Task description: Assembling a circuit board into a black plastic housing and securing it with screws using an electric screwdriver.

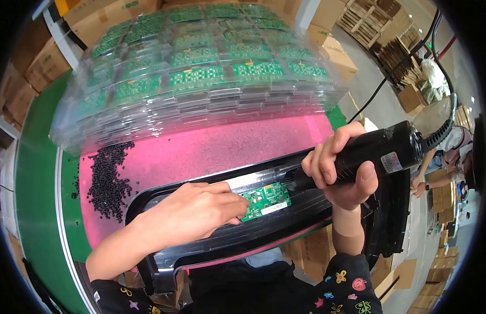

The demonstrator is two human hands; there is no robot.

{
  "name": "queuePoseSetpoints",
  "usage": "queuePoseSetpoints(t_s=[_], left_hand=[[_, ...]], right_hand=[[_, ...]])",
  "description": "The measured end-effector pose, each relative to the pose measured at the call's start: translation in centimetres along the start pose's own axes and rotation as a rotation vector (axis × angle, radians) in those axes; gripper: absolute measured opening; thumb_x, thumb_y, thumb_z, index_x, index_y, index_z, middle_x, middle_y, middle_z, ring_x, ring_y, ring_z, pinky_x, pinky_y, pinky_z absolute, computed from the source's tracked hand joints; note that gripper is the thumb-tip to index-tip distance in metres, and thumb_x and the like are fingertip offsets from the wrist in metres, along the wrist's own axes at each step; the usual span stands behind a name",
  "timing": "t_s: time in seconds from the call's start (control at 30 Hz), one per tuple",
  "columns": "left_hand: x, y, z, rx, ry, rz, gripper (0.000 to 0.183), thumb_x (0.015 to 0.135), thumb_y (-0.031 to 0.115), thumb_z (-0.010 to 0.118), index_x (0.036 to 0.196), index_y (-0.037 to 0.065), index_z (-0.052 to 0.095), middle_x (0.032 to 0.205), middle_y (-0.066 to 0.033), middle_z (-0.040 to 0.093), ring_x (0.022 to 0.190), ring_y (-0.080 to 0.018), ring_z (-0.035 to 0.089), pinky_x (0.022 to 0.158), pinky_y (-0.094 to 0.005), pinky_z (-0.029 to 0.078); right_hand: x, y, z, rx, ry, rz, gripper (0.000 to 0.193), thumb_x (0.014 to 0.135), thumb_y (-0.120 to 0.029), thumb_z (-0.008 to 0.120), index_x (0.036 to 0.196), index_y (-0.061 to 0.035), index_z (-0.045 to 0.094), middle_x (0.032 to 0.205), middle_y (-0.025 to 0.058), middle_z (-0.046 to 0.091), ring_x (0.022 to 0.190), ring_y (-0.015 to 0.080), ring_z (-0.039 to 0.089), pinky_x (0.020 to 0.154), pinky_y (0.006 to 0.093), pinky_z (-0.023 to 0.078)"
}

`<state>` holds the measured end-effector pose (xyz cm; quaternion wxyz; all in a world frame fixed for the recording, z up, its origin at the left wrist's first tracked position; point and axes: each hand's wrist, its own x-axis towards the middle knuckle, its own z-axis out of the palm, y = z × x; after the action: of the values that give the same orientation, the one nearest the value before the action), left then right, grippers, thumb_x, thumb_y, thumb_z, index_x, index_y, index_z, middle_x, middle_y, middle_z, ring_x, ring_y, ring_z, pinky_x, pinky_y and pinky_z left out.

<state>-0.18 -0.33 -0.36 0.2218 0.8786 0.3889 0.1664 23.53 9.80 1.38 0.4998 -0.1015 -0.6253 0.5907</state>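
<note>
A black electric screwdriver [378, 153] lies across my right hand [341, 166], whose fingers wrap round its body. The tool's front end points left, to the right end of a green circuit board [268, 202]; its tip is hard to make out. That board lies inside a long black plastic housing [201, 248] with a raised rim. My left hand [203, 209] reaches over the housing, its fingers curled and pressed together at the board's left end. Those fingers hide the board's left edge.
Stacked clear plastic trays [201, 97] filled with green boards stand at the back. Small black screws [109, 180] are heaped on a pink mat [216, 149] at left. A cable [446, 125] rises from the screwdriver. Cardboard boxes [337, 57] and another person's arm [436, 180] show at right.
</note>
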Motion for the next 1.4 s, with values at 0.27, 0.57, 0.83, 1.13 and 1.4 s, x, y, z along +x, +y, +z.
queuePoseSetpoints(t_s=[0.27, 0.57, 0.83, 1.13, 1.4], left_hand=[[-0.1, 0.9, -0.4, -0.209, -0.005, -0.157, 0.015, 0.086, 0.003, 0.064, 0.099, -0.001, 0.058, 0.095, -0.0126, 0.067, 0.083, -0.0371, 0.066, 0.062, -0.0441, 0.053], [-0.2, 1.3, -0.4, -0.096, -0.043, -0.224, 0.010, 0.087, 0.010, 0.066, 0.091, 0.002, 0.062, 0.121, -0.0035, 0.068, 0.084, -0.0290, 0.070, 0.062, -0.0394, 0.056], [-0.5, -0.1, 0.5, -0.096, 0.000, -0.079, 0.013, 0.087, 0.012, 0.066, 0.095, 0.002, 0.063, 0.112, -0.0075, 0.070, 0.095, -0.0274, 0.067, 0.069, -0.0394, 0.057], [-0.1, 0.4, 0.0, -0.196, 0.205, -0.013, 0.017, 0.085, 0.010, 0.070, 0.096, 0.002, 0.061, 0.098, -0.0096, 0.069, 0.086, -0.0288, 0.068, 0.070, -0.0382, 0.057], [0.4, 1.4, -0.4, -0.265, 0.410, 0.057, 0.017, 0.080, 0.009, 0.077, 0.090, 0.001, 0.066, 0.085, -0.0098, 0.068, 0.077, -0.0268, 0.067, 0.066, -0.0355, 0.054]], right_hand=[[1.3, -0.3, 0.2, 0.058, -0.128, 0.119, 0.052, 0.086, -0.054, 0.065, 0.094, -0.0071, 0.043, 0.057, -0.0013, 0.048, 0.042, 0.0101, 0.043, 0.044, 0.0257, 0.035], [1.4, -0.7, 1.0, 0.178, -0.062, 0.218, 0.049, 0.080, -0.032, 0.080, 0.097, -0.0008, 0.046, 0.063, 0.0042, 0.050, 0.053, 0.0110, 0.049, 0.050, 0.0256, 0.042], [1.0, -0.4, 1.5, 0.014, -0.065, 0.067, 0.053, 0.086, -0.052, 0.066, 0.100, -0.0054, 0.045, 0.058, -0.0014, 0.047, 0.043, 0.0108, 0.043, 0.046, 0.0264, 0.036], [0.8, -3.8, 2.3, 0.265, -0.180, -0.037, 0.047, 0.092, -0.051, 0.060, 0.102, -0.0083, 0.043, 0.063, -0.0015, 0.054, 0.046, 0.0118, 0.052, 0.051, 0.0289, 0.045], [0.2, -3.9, 5.3, 0.382, -0.050, -0.177, 0.041, 0.090, -0.043, 0.067, 0.096, -0.0112, 0.043, 0.056, -0.0029, 0.056, 0.040, 0.0096, 0.053, 0.043, 0.0266, 0.047]])
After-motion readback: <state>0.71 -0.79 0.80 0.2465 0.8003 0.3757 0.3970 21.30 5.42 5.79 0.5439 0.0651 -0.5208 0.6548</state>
